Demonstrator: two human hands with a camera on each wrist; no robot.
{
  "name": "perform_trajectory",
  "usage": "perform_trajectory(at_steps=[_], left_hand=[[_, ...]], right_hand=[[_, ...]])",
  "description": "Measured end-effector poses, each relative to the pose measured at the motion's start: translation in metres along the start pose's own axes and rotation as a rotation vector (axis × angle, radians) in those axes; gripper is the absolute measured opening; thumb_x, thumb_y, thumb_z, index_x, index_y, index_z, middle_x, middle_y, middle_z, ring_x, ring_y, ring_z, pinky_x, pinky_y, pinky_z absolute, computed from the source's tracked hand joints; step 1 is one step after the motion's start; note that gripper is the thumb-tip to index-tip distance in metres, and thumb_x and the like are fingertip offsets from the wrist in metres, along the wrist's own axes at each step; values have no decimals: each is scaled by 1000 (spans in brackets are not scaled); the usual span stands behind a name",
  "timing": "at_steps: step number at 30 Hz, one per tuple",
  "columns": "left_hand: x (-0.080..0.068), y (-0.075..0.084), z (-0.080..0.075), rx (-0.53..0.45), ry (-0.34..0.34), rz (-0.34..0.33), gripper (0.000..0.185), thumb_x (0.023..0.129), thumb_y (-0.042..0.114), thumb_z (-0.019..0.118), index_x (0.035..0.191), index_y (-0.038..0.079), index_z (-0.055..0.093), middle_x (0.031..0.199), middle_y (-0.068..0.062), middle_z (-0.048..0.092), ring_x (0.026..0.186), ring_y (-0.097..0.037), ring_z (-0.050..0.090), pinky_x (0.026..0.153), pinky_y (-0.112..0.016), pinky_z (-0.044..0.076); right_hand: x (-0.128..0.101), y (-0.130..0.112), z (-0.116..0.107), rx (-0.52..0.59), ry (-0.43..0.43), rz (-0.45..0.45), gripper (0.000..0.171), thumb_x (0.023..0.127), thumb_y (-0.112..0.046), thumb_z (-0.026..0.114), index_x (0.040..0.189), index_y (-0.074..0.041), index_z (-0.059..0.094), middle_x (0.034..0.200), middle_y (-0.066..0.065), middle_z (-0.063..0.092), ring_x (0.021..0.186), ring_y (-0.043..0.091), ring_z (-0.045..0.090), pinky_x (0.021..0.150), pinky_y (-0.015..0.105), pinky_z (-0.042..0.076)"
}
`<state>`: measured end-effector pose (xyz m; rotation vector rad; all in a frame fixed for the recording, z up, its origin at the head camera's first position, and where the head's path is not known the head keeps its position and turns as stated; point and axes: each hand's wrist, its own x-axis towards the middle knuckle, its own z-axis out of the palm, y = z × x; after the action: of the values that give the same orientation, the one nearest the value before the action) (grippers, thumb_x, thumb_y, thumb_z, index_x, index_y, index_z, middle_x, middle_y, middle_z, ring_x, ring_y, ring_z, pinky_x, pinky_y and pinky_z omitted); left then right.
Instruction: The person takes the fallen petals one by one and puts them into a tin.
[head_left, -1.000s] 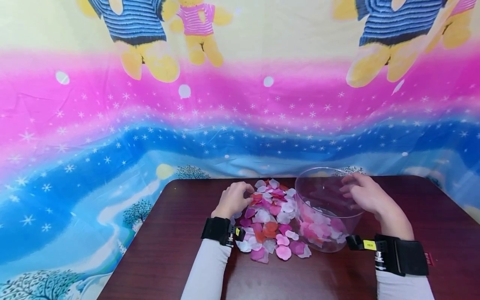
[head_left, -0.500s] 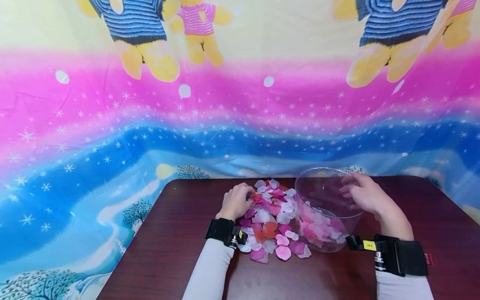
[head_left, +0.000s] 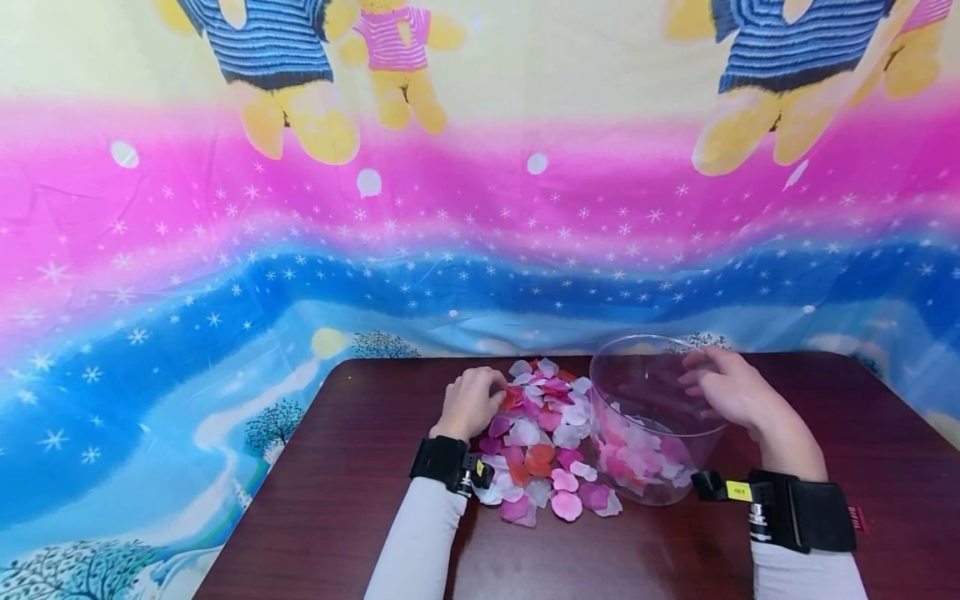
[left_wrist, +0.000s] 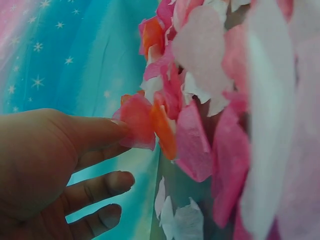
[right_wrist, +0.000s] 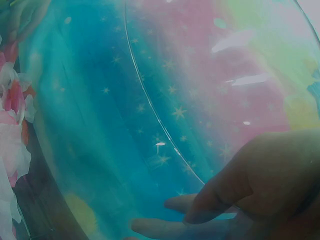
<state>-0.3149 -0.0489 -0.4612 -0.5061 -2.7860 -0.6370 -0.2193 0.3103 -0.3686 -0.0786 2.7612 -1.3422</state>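
Observation:
My left hand (head_left: 472, 402) is at the left side of a heap of artificial flower petals (head_left: 543, 425). The left wrist view shows its thumb and index finger pinching a pink petal (left_wrist: 137, 121), while the other fingers stay loosely bent. Right of the heap stands a clear plastic bucket (head_left: 660, 492), upright, with pink and white petals (head_left: 637, 454) in its bottom. My right hand (head_left: 727, 387) holds the bucket's right rim, fingers over the edge. In the right wrist view the rim (right_wrist: 150, 105) runs up to the thumb of this hand (right_wrist: 255, 185).
A dark red-brown table (head_left: 337, 517) carries everything. Behind it hangs a cloth backdrop (head_left: 480, 208) printed with bears and snowflakes. Both wrists wear black straps with small cameras. Loose petals (head_left: 566, 504) lie along the heap's near edge.
My left hand has shifted slightly right, to the heap's edge, and its fingers have closed on a petal. The right hand and the bucket have stayed in place.

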Motion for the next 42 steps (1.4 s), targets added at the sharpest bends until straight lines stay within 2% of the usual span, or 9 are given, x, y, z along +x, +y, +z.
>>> perform_trajectory(at_steps=[7,14,21,27,36,42], left_hand=[[-1,-2,-11,-44,9,14,8,96,16,74,102,19,79,100,0,76,91,-20,70,77,-43,55],[-4,0,-34,-109,-26,34,8,96,15,73,101,18,78,97,0,75,88,-18,70,76,-41,55],[-6,9,-56,-131,-8,63,8,97,16,72,102,19,77,95,5,74,87,-15,66,76,-38,52],[-8,22,-73,-141,31,128,10,97,15,72,103,20,78,93,6,75,86,-13,68,76,-36,54],[-16,46,-93,-170,139,218,15,97,15,72,109,23,79,103,6,76,80,-9,66,65,-27,48],[-23,69,-102,-217,214,359,17,98,10,70,111,18,77,106,3,75,69,-6,58,58,-23,42]], right_hand=[[0,0,0,14,-8,-1,42,106,-7,29,141,15,34,135,41,51,123,55,55,83,51,58],[1,1,-1,7,-3,-3,42,106,-7,29,141,16,34,135,41,51,122,54,55,81,50,59],[1,1,-1,5,-5,1,42,107,-7,29,142,16,33,135,42,51,122,54,55,81,49,59],[0,0,-1,5,-6,0,43,105,-6,30,142,16,33,135,41,51,122,55,55,83,50,59],[0,1,-1,13,-6,9,44,103,-3,31,142,16,33,135,41,50,122,55,55,83,51,58],[0,1,-1,7,-6,6,45,101,-2,31,142,15,33,135,41,50,121,54,55,84,52,58]])
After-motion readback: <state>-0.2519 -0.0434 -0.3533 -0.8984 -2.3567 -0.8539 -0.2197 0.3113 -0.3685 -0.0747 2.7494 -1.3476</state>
